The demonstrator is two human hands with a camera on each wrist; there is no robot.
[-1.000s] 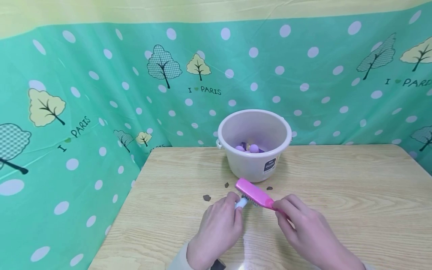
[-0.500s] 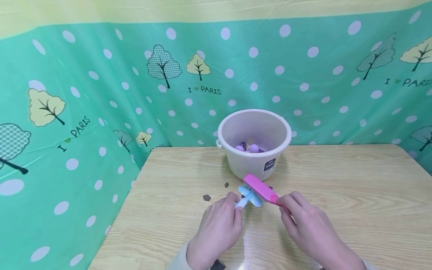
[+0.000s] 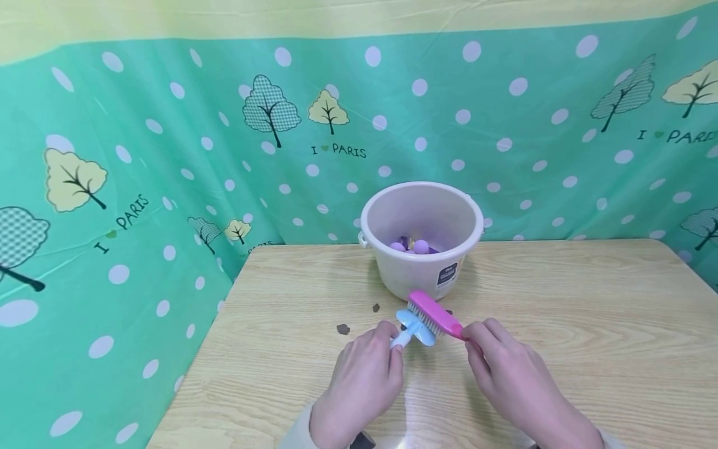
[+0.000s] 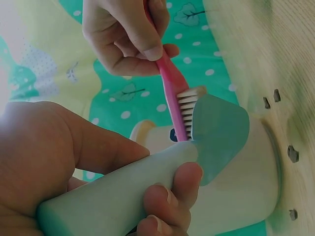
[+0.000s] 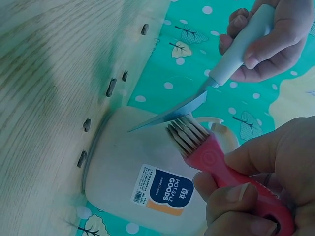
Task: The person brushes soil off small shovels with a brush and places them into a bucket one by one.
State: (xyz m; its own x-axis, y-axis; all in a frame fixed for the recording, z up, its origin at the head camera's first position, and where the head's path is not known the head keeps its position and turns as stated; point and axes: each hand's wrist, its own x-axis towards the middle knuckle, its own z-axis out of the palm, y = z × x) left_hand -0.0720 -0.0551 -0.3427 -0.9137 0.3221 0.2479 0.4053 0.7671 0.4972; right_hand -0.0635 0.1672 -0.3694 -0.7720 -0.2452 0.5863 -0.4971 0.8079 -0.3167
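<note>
My left hand (image 3: 364, 377) grips the thick handle of a pale-blue tool (image 3: 424, 334) with a broad flat blade, like a small scraper. My right hand (image 3: 513, 380) holds a pink brush (image 3: 434, 313) by its narrow handle. The brush's pale bristles (image 5: 186, 135) meet the blade (image 5: 170, 114) in the right wrist view. From the left wrist side, the blade (image 4: 221, 132) hides part of the bristles. Both tools are held above the wooden table, in front of a whitish bucket (image 3: 415, 277). Small dark bits (image 3: 343, 328) lie on the table nearby.
Purple balls (image 3: 421, 247) and other small pieces sit inside the bucket, which stands near the back edge of the wooden table (image 3: 589, 324). Behind it hangs a green dotted curtain (image 3: 505, 162). More dark bits (image 4: 293, 154) lie close beside the bucket's base.
The brush has shifted up and right from over the blade, uncovering the blue blade in the head view. My right hand moved with it; my left hand stays nearly still.
</note>
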